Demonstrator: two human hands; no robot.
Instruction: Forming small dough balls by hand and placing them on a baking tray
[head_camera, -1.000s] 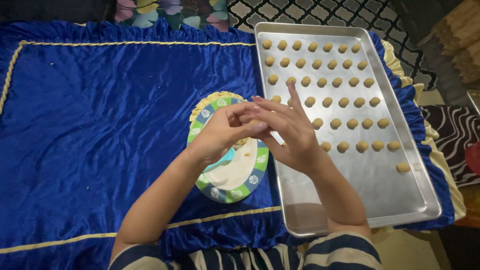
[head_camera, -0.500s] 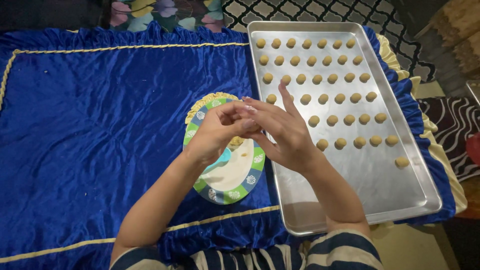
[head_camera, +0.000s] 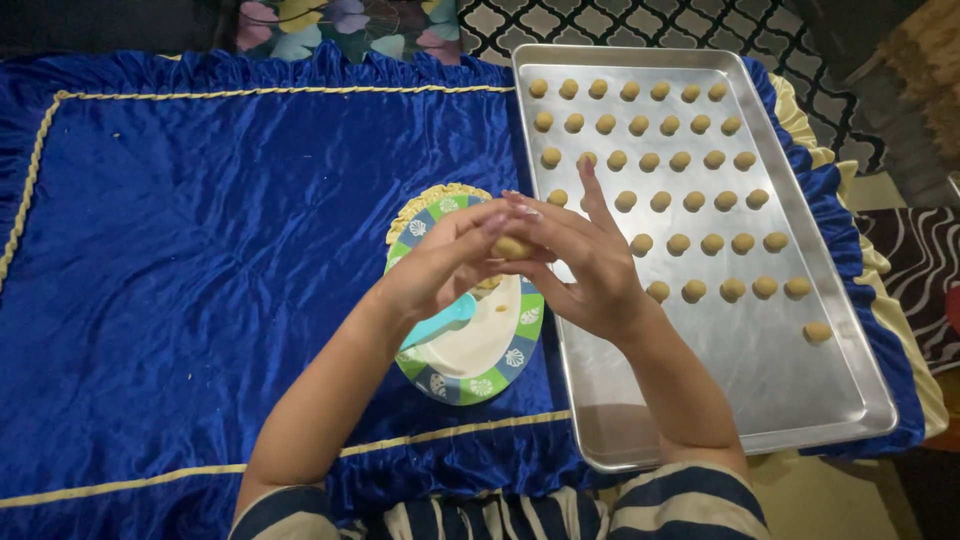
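Your left hand and right hand meet over the plate, fingers curled narrow around one small dough ball held between them. Rows of balls fill the baking tray just right of your hands. Risk: uneven finger pressure could flatten or drop it (dough looks soft).

Shiny metal tray, glossy, perhaps satin cloth

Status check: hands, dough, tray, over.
Left hand and right hand together, pinching one dough ball above the plate. Tray at right, rows of balls filling its far half, near half bare. Nothing in the way.
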